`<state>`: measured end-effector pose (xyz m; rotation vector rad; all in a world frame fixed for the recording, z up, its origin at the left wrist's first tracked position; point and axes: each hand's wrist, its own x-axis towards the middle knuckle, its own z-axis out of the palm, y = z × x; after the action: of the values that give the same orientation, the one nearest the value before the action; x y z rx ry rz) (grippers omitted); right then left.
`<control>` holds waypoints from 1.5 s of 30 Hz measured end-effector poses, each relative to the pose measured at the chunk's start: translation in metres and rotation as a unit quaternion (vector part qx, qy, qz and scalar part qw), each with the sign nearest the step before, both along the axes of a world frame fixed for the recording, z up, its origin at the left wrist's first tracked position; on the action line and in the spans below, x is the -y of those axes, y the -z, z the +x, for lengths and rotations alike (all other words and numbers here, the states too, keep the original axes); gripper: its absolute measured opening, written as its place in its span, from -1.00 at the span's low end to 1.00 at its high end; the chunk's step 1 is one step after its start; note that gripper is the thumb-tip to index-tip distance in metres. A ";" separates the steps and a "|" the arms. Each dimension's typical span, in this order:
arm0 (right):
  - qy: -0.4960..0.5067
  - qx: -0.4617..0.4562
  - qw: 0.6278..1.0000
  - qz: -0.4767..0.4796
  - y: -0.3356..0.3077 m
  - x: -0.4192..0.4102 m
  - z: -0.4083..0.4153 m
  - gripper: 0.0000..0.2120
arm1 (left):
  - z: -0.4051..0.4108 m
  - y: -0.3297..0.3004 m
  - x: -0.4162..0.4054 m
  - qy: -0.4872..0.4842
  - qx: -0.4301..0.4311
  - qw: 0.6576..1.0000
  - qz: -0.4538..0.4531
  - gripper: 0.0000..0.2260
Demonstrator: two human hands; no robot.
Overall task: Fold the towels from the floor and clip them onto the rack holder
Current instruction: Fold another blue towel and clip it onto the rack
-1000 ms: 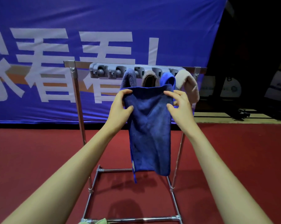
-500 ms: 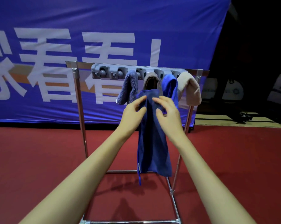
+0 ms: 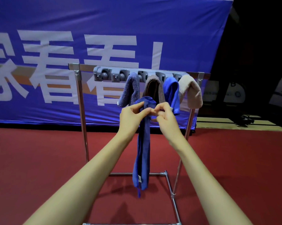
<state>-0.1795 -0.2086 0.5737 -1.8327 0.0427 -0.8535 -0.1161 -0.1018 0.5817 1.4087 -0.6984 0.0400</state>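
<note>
A dark blue towel [image 3: 142, 148] hangs folded into a narrow strip in front of the rack. My left hand [image 3: 131, 116] grips its top edge, and my right hand [image 3: 165, 116] pinches the same top edge right beside it. Behind them, a grey clip holder [image 3: 111, 75] runs along the top bar of the metal rack [image 3: 81, 111]. Several towels hang clipped on the holder's right part: a grey-blue one [image 3: 130, 90], a brown one [image 3: 155, 88], a bright blue one [image 3: 172, 93] and a beige one [image 3: 193, 91]. The two clips at the holder's left end hold nothing.
The rack's floor frame [image 3: 171, 192] lies on the red carpet just ahead of me. A large blue banner [image 3: 104, 30] with white characters hangs behind the rack. Dark equipment [image 3: 244, 120] sits on the floor at the far right.
My hands have come together at the towel's top, gathering it from a wide sheet into a narrow strip. The view has moved slightly closer to the rack.
</note>
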 end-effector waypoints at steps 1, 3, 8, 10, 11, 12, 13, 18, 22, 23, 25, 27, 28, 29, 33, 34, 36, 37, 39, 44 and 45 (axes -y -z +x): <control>-0.012 0.003 1.000 0.019 -0.003 0.002 0.000 -0.62 | 0.001 0.002 -0.001 0.001 0.008 1.000 0.009 -0.83; -0.033 -0.003 0.999 0.010 -0.009 0.005 0.000 -0.60 | 0.002 0.005 -0.002 -0.010 0.012 1.000 0.021 -0.81; 0.025 -0.056 0.989 -0.137 -0.017 0.016 0.004 -0.69 | 0.003 0.008 -0.006 -0.023 0.001 1.000 0.021 -0.79; 0.043 -0.095 0.975 -0.197 -0.024 0.022 0.005 -0.74 | 0.005 0.007 -0.008 -0.021 0.009 1.000 0.018 -0.81; 0.042 -0.116 0.970 -0.211 -0.026 0.025 0.006 -0.75 | 0.006 0.007 -0.008 -0.021 0.015 1.000 0.017 -0.83; 0.038 -0.134 0.966 -0.219 -0.027 0.027 0.006 -0.75 | 0.008 0.008 -0.008 -0.023 0.021 0.999 0.017 -0.85; 0.036 -0.148 0.962 -0.226 -0.028 0.029 0.007 -0.75 | 0.010 0.009 -0.008 -0.028 0.027 0.999 0.020 -0.85; 0.046 -0.192 0.927 -0.319 -0.032 0.037 0.007 -0.71 | 0.022 0.015 -0.008 -0.033 0.019 0.999 0.012 -0.72; 0.061 -0.155 0.932 -0.323 -0.033 0.036 0.003 -0.82 | 0.020 0.016 -0.005 -0.005 -0.033 0.999 -0.020 -0.74; 0.061 -0.130 0.942 -0.304 -0.033 0.034 0.003 -0.81 | 0.018 0.015 -0.004 0.002 -0.051 0.998 -0.033 -0.74; 0.047 -0.094 0.960 -0.258 -0.034 0.033 0.001 -0.73 | 0.018 0.011 -0.003 0.006 -0.080 0.996 -0.043 -0.73; 0.033 -0.082 0.966 -0.244 -0.035 0.033 -0.001 -0.70 | 0.019 0.009 -0.004 0.001 -0.097 0.994 -0.042 -0.71; 0.031 -0.081 0.964 -0.251 -0.035 0.034 -0.002 -0.72 | 0.019 0.009 -0.004 0.002 -0.101 0.994 -0.045 -0.71; 0.031 -0.082 0.962 -0.258 -0.034 0.036 -0.002 -0.75 | 0.020 0.009 -0.005 0.005 -0.104 0.993 -0.047 -0.71; 0.028 -0.076 0.956 -0.282 -0.034 0.038 0.000 -0.79 | 0.018 0.010 -0.003 0.009 -0.109 0.993 -0.049 -0.76; 0.024 -0.067 0.955 -0.287 -0.035 0.037 0.000 -0.81 | 0.017 0.010 -0.002 0.004 -0.107 0.993 -0.048 -0.78; 0.014 -0.063 0.954 -0.292 -0.037 0.036 -0.001 -0.84 | 0.016 0.009 0.001 -0.006 -0.095 0.995 -0.040 -0.75; 0.009 -0.069 0.955 -0.289 -0.037 0.036 -0.002 -0.83 | 0.016 0.008 0.002 -0.008 -0.088 0.996 -0.034 -0.74; -0.001 -0.079 0.958 -0.277 -0.035 0.037 -0.003 -0.81 | 0.016 0.009 0.004 -0.005 -0.076 0.997 -0.023 -0.78; -0.003 -0.063 0.962 -0.267 -0.034 0.041 -0.006 -0.81 | 0.018 0.010 0.006 0.004 -0.078 0.997 -0.008 -0.86; -0.007 -0.069 0.960 -0.270 -0.035 0.041 -0.007 -0.82 | 0.018 0.010 0.006 0.006 -0.082 0.997 -0.007 -0.86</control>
<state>-0.1867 -0.2501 0.6085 -2.3996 -0.1260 -0.7727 -0.0979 -0.1075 0.5716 1.3768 -0.5698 -0.0787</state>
